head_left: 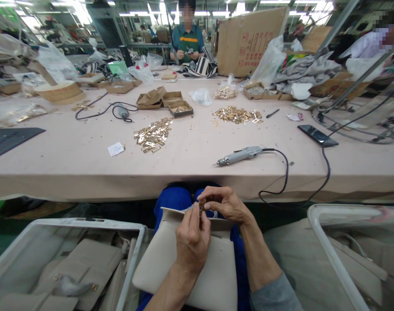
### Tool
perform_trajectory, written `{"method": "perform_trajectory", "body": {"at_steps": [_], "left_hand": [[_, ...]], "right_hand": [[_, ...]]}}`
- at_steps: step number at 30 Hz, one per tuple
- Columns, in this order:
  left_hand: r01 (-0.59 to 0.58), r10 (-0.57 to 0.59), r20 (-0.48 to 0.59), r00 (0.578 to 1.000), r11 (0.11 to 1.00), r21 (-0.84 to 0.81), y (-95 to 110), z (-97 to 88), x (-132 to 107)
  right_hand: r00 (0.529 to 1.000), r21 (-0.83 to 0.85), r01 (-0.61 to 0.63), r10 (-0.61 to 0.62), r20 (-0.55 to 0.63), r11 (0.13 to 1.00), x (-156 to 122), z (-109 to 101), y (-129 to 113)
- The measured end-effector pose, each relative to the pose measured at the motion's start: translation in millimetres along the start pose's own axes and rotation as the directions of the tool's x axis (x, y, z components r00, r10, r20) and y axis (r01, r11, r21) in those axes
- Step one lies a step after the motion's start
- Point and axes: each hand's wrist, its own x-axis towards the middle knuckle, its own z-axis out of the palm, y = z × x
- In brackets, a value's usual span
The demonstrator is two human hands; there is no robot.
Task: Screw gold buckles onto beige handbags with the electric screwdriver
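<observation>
A cream handbag lies across my lap with its flap edge toward the table. Over the flap, my left hand pinches a small gold metal plate, held upright between thumb and fingers. My right hand meets it from the right, thumb and index finger closed at the same plate. The exact contact between the plate and the flap is hidden by my fingers. Beyond them on the table rests a grey electric screwdriver, its bit pointing left.
Gold plates and more gold fittings lie in piles near small cardboard boxes. A phone is at right. Bins of bags flank my legs. A co-worker sits opposite, near a large carton.
</observation>
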Motion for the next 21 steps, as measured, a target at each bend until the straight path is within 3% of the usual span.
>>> {"method": "perform_trajectory", "body": {"at_steps": [12,21], "left_hand": [[0.04,-0.04,-0.005,0.999,0.999,-0.035,3.8,-1.8,-0.3],[0.047,-0.047,-0.013,0.999,0.999,-0.027,4.7,0.0,-6.1]], "right_hand": [[0.999,-0.204,0.043,-0.037,0.029,0.978,-0.7,-1.2,-4.6],[0.997,-0.233,0.071,-0.062,0.045,0.97,-1.6,4.2,-8.0]]}}
